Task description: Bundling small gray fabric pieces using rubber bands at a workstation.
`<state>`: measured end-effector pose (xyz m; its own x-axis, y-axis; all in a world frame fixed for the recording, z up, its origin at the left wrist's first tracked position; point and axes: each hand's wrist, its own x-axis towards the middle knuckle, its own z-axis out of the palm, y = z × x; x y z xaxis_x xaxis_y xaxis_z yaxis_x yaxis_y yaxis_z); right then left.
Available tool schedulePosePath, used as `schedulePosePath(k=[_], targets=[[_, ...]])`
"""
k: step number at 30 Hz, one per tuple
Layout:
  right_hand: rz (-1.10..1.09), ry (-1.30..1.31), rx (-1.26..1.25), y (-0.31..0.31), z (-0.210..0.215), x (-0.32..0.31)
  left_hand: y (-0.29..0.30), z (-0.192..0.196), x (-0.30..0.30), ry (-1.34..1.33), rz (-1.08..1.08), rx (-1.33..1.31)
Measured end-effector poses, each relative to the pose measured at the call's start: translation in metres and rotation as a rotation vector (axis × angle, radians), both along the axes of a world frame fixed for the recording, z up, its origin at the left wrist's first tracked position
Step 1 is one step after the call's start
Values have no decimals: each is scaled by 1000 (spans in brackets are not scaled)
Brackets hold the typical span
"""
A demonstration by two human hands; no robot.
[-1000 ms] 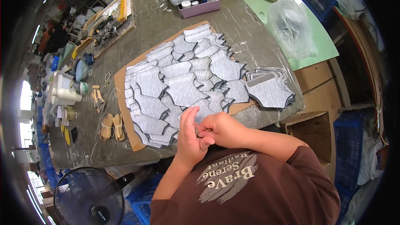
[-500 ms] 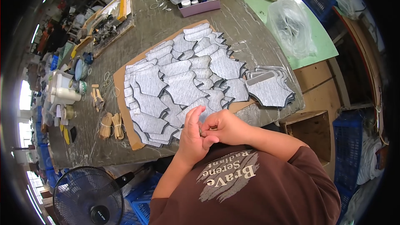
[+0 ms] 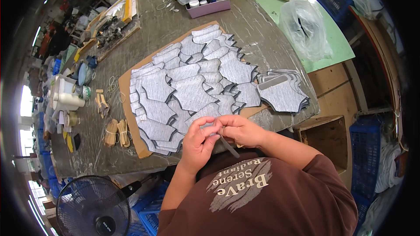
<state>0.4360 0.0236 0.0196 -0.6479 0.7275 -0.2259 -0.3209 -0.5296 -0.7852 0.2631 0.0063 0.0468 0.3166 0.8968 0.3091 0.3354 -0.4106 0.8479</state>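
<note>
Close in front of my shirt, both hands meet at the table's near edge. Between their fingertips is a narrow grey strip (image 3: 229, 147), its loose end hanging down toward me. My left hand (image 3: 197, 142) pinches it with thumb and fingers, and my right hand (image 3: 243, 131) has its fingers closed on the same piece; the gripped part is mostly hidden. Just beyond the hands, overlapping grey cut fabric pieces (image 3: 191, 91) with dark edges cover a cardboard sheet (image 3: 125, 88). To their right lies a small stack of similar pieces (image 3: 282, 96).
Bundles of wooden sticks (image 3: 111, 133) lie left on the table (image 3: 162, 19). A purple box (image 3: 210, 8) with bottles stands at the back. Farther right, a clear plastic bag (image 3: 304, 28) rests on a green board (image 3: 334, 54). A black fan (image 3: 92, 205) is at lower left.
The left hand's raised fingers have curled down to the right hand. A grey strip now shows hanging below the fingers, where earlier only a small bit was visible.
</note>
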Motion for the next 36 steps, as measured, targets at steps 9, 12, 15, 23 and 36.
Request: schedulePosePath(k=[9, 12, 15, 23, 36], targets=[[-619, -214, 307, 29, -12, 15, 7, -20, -44, -315, 599, -484], [-409, -950, 1035, 12, -10, 11, 13, -26, -47, -340, 531, -557], [-326, -1149, 1441, 9, -26, 3, 17, -27, -42, -301, 507, -598], [-268, -1208, 1491, 7, -28, 4, 22, -26, -36, -202, 534, -644], [-242, -1244, 1577, 7, -26, 1, 23, -33, -31, -92, 579, -526]])
